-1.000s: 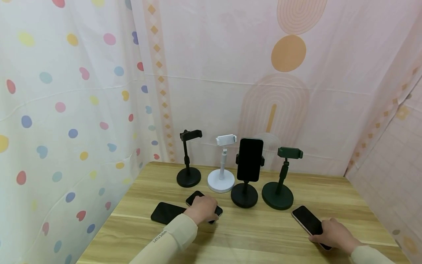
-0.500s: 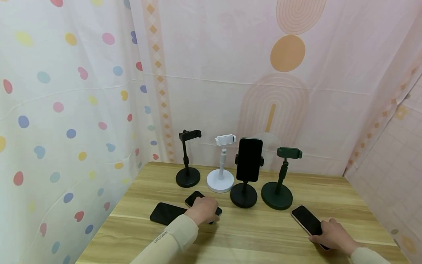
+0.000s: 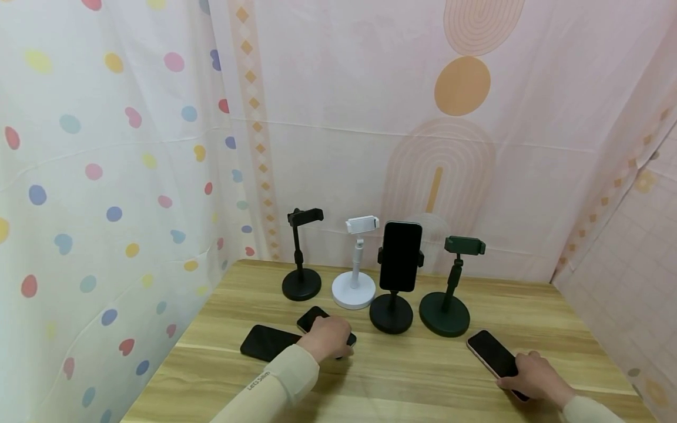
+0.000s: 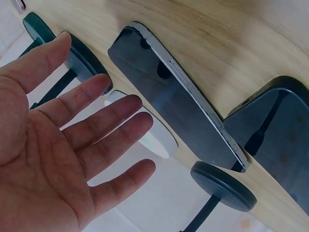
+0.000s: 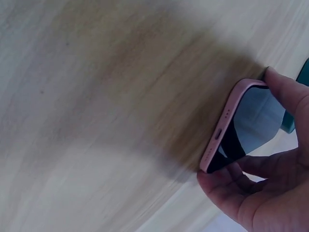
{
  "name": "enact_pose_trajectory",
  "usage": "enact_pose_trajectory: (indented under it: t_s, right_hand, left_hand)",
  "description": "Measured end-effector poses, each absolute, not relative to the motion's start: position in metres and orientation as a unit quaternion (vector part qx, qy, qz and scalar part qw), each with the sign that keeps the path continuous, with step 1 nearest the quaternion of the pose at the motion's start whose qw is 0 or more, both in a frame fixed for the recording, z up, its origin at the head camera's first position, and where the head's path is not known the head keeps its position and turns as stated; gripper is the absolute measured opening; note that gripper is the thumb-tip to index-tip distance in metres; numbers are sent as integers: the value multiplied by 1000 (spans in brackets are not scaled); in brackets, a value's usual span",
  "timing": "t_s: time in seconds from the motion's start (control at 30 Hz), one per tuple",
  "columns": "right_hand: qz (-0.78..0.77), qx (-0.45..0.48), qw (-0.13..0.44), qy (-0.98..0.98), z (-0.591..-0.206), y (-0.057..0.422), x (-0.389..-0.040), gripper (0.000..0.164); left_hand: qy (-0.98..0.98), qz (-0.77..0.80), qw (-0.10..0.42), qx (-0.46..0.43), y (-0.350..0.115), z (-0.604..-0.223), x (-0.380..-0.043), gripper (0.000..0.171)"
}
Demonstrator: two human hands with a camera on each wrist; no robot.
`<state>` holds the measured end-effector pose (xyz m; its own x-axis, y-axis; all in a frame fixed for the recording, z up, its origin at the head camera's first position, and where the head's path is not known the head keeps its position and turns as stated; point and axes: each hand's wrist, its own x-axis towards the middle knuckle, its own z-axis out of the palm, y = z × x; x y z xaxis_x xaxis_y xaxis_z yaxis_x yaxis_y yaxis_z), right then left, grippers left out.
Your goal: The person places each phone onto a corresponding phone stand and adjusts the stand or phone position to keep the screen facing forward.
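My left hand hovers above a black-screened smartphone, hiding its middle in the head view. In the left wrist view, its fingers spread out straight, apart from that phone, whose silver side edge shows. Another smartphone lies just to the left, partly covered by the sleeve. On the right, my right hand grips the near end of a smartphone with a pink frame, thumb along one long side and fingers along the other. This phone lies screen up on the wooden table.
Toward the back stand a black phone stand, a white one and a dark green one. Between the white and green ones, a second black stand holds an upright smartphone. Patterned curtains hang behind.
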<state>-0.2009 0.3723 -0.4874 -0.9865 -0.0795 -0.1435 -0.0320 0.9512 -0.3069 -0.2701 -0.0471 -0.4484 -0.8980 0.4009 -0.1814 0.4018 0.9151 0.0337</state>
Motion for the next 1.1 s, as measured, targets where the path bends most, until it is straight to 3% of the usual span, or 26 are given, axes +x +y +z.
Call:
enact_pose_trajectory:
  t_s: [0.47, 0.87, 1.1]
  right_hand:
    - [-183, 12, 62, 981, -485, 361, -199, 49]
    - [-203, 71, 69, 974, -480, 350, -202, 59]
    - [-227, 97, 66, 967, -478, 348, -198, 74]
  left_hand:
    - [971, -25, 84, 222, -41, -450, -267, 27]
    - [972, -33, 78, 220, -35, -453, -265, 27]
    - [971, -28, 89, 219, -35, -454, -265, 25]
